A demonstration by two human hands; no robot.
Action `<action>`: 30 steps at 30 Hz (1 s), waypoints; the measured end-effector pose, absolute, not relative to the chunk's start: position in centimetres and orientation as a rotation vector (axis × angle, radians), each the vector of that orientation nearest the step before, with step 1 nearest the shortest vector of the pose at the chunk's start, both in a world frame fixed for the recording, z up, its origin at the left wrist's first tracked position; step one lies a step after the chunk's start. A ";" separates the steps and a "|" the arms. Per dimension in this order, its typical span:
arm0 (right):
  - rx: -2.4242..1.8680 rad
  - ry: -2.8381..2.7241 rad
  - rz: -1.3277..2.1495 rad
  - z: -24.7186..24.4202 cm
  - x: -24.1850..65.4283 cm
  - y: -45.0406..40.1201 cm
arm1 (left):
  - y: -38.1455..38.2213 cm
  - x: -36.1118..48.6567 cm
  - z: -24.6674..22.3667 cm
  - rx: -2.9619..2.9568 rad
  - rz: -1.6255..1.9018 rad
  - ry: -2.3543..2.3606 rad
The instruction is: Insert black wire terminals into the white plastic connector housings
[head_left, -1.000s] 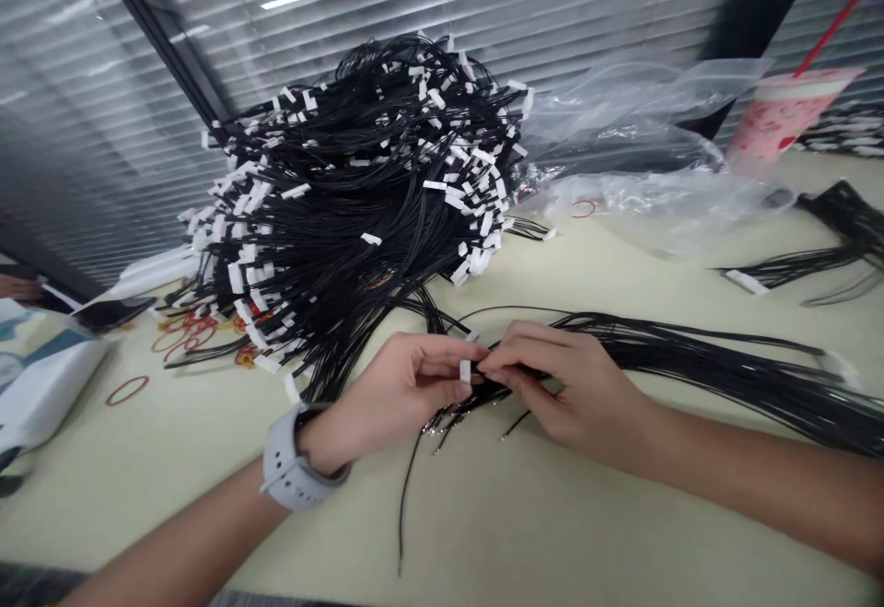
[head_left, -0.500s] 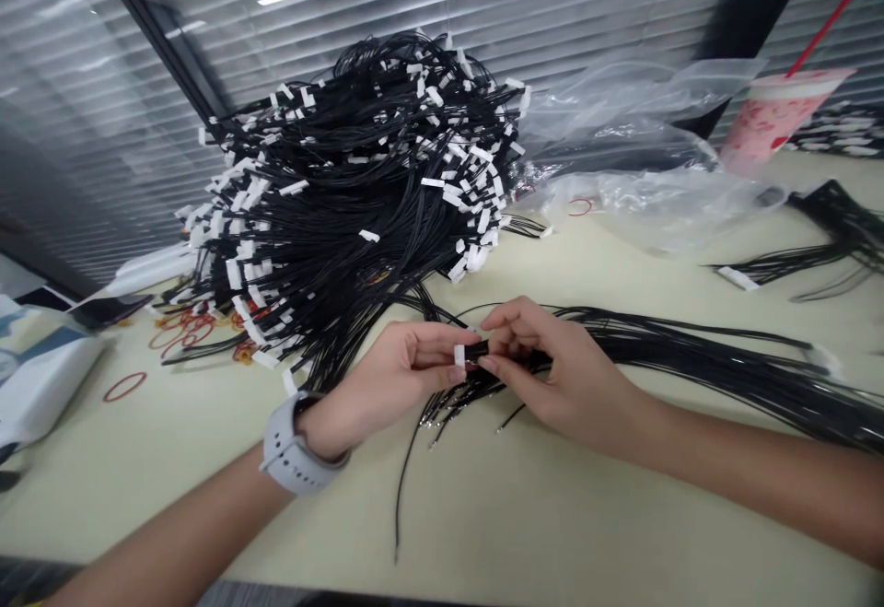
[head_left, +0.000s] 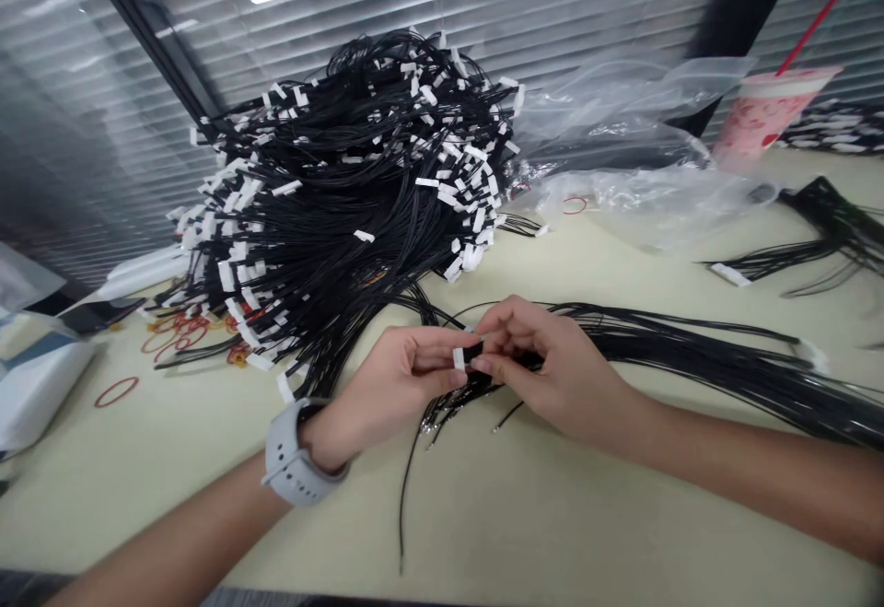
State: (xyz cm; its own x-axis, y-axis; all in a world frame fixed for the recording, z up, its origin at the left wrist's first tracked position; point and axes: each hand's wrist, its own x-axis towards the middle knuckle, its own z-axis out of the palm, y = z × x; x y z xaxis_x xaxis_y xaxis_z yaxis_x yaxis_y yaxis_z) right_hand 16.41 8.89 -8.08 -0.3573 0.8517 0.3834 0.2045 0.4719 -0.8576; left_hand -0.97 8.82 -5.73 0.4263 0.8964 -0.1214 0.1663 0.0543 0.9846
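Between the fingertips of my left hand (head_left: 407, 369) is a small white connector (head_left: 459, 359), pinched upright. My right hand (head_left: 535, 358) is closed just beside it, thumb and forefinger pressed around thin black wire at the connector's right side; the exact wire end is hidden by the fingers. Beneath both hands lies a bundle of loose black wires (head_left: 691, 349) running off to the right, with small metal-tipped ends (head_left: 429, 426) showing below the fingers. One single wire (head_left: 401, 506) hangs away from the rest toward the table's front.
Behind my hands rises a big heap of black cables with white connectors (head_left: 331, 211). Clear plastic bags (head_left: 622, 192) and a pink cup with a red straw (head_left: 773, 119) stand at the back right. Rubber bands (head_left: 116, 392) lie left; another connector cable (head_left: 732, 274) lies right.
The view has shifted slightly. My hands keep nearly the same place, and the right fingertips have drawn a little closer to the white connector.
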 end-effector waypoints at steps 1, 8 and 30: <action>-0.884 -1.815 0.950 -8.0 16.4 8.9 | 8.9 -1.0 -5.8 1.435 0.734 1.008; -0.881 -1.850 0.960 -8.0 16.3 9.0 | 8.9 -0.9 -5.6 1.452 0.728 1.040; -1.081 -2.070 0.590 -7.0 17.5 9.0 | 9.0 -1.0 -5.3 1.533 0.738 1.136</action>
